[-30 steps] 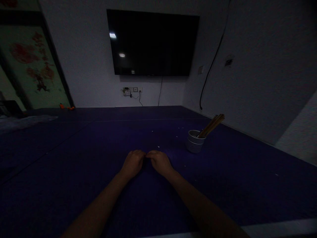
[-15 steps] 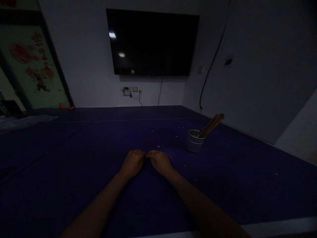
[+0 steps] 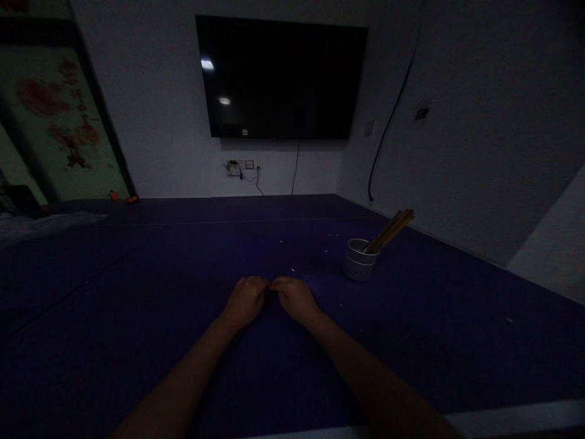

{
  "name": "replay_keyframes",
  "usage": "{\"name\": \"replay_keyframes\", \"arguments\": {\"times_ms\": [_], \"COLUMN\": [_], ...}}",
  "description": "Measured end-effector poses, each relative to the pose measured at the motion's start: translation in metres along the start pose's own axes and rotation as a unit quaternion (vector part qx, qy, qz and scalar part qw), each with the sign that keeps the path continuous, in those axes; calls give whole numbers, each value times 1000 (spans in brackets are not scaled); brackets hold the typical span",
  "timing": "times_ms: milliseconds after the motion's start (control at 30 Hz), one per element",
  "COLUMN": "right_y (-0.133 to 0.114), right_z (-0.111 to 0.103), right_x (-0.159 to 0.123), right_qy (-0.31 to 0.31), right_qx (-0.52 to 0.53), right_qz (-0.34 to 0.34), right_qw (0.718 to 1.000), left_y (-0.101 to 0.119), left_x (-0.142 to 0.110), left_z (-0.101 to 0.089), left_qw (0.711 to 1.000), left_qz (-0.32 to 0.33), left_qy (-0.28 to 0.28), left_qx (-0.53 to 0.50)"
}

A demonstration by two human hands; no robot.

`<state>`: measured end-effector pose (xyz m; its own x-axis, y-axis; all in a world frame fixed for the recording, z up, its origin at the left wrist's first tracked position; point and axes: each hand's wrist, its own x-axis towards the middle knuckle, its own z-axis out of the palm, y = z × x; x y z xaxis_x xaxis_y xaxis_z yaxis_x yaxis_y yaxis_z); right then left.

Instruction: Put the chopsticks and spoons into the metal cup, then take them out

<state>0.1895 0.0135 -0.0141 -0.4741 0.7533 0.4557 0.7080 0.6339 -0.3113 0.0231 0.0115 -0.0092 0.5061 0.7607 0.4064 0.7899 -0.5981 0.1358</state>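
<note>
My left hand (image 3: 247, 298) rests on the dark blue tabletop (image 3: 274, 366), back upward and fingers curled under. Beside it lies my right hand (image 3: 296, 299), also curled, with its fingertips meeting or almost meeting those of the left. Nothing shows in either hand, though the undersides of the fingers are hidden. To the right and a little farther off stands a grey utensil holder (image 3: 359, 268) with small holes in its side. Several wooden chopsticks (image 3: 393, 229) lean out of it toward the right.
Small white scraps (image 3: 292, 269) dot the tabletop. Crumpled clear plastic (image 3: 46, 224) lies at the far left, and small orange things (image 3: 130, 199) sit along the back edge. A black television (image 3: 283, 79) hangs on the wall above sockets (image 3: 247, 164); a black cable (image 3: 388, 125) dangles at right.
</note>
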Motion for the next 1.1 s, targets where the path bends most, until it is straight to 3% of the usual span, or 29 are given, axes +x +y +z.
{"name": "replay_keyframes", "arguments": {"times_ms": [1100], "right_y": [0], "right_z": [0], "right_x": [-1], "right_qy": [-19], "right_qx": [-15], "right_qz": [-5], "right_qw": [1000], "left_y": [0], "left_x": [0], "left_z": [-4], "left_qw": [999], "left_qz": [-14], "left_qy": [-29], "left_qx": [41]}}
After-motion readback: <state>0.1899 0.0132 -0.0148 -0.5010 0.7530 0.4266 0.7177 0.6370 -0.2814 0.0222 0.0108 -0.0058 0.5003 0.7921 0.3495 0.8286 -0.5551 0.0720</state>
